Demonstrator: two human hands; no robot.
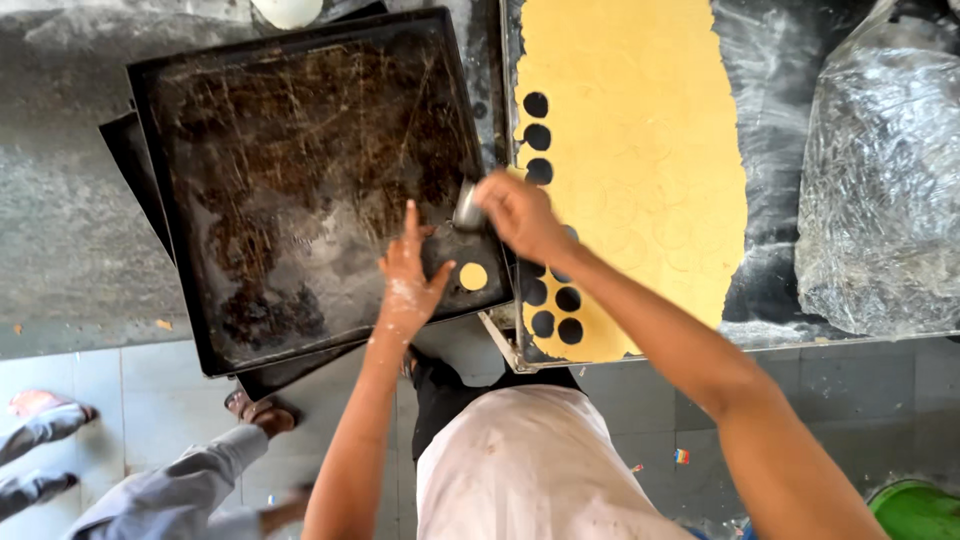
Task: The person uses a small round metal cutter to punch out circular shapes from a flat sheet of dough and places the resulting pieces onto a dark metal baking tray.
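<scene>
My right hand (520, 215) grips a small round metal cutter (468, 208) over the right edge of a dark, scratched baking tray (290, 180). My left hand (408, 280), dusted with flour, rests open on the tray with its fingers spread. Right beside it on the tray lies a single yellow dough disc (473, 276). To the right a rolled yellow dough sheet (640, 150) lies on a dark work surface, with several round holes cut along its left edge.
A second dark tray (130, 160) sticks out from under the first. A large clear plastic bag (880, 180) lies at the right. Another person's sleeve (170, 490) and sandalled foot (262, 412) show at lower left on the tiled floor. A green object (918, 510) is at bottom right.
</scene>
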